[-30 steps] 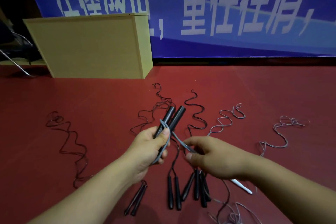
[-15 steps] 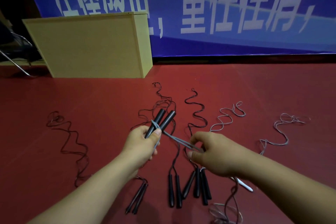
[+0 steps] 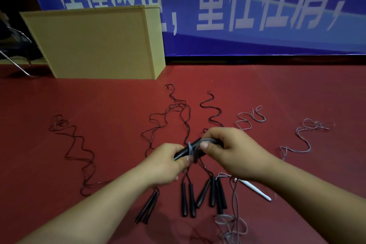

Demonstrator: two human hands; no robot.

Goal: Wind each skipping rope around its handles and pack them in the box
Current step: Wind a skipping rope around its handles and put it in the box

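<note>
My left hand (image 3: pixel 165 161) grips a pair of black handles (image 3: pixel 183 152) held together above the red floor. My right hand (image 3: pixel 230 148) pinches the grey rope (image 3: pixel 208 140) against the far end of those handles, where a few turns lie around them. The rest of this grey rope (image 3: pixel 234 196) hangs down to a loose heap by my right forearm. Several other black handles (image 3: pixel 212 192) lie on the floor below my hands, their dark and grey ropes trailing away. The tan box (image 3: pixel 95 45) stands at the back left.
A white handle (image 3: pixel 255 189) lies on the floor under my right wrist. Dark ropes (image 3: pixel 79 150) snake across the floor at left, grey ropes (image 3: pixel 303 138) at right. A blue banner (image 3: pixel 257 6) covers the back wall. A metal chair leg (image 3: pixel 13 63) shows at far left.
My right hand has moved up and left, from holding the rope stretched out to pressing it on the handles' far end. The handles have tilted lower, toward the right.
</note>
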